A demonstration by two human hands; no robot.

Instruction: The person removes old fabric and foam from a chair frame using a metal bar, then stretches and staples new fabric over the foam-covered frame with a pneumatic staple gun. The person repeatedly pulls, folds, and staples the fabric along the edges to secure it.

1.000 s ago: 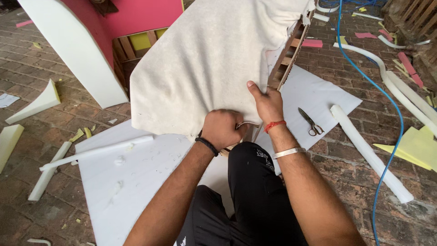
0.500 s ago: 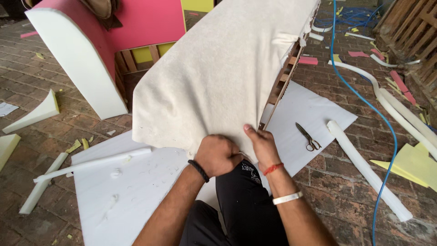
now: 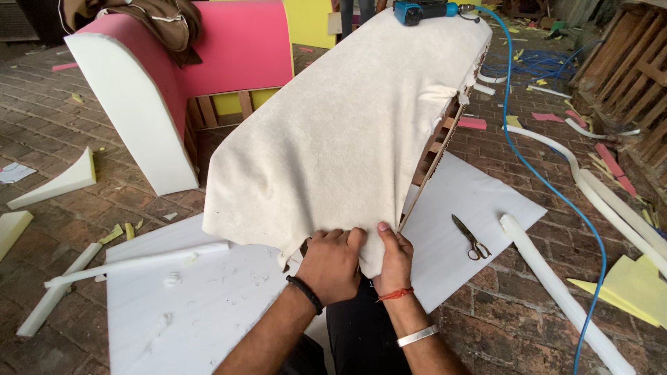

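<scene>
While scissors point(image 3: 471, 238) are lying on the white sheet point(image 3: 208, 305) nearby, the left hand point(image 3: 332, 262) and right hand point(image 3: 393, 258) are gripping, fingers curled tight, the cream fabric point(image 3: 347, 132) draped over a furniture frame's lower edge.

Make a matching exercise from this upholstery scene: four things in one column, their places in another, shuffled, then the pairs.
Things:
1. scissors
2. blue power tool
3. brown garment
4. left hand

Places:
A. draped over the pink foam piece
B. gripping the lower edge of the cream fabric
C. lying on the white sheet
D. on top of the fabric-covered frame

Pairs: 1-C, 2-D, 3-A, 4-B
</scene>
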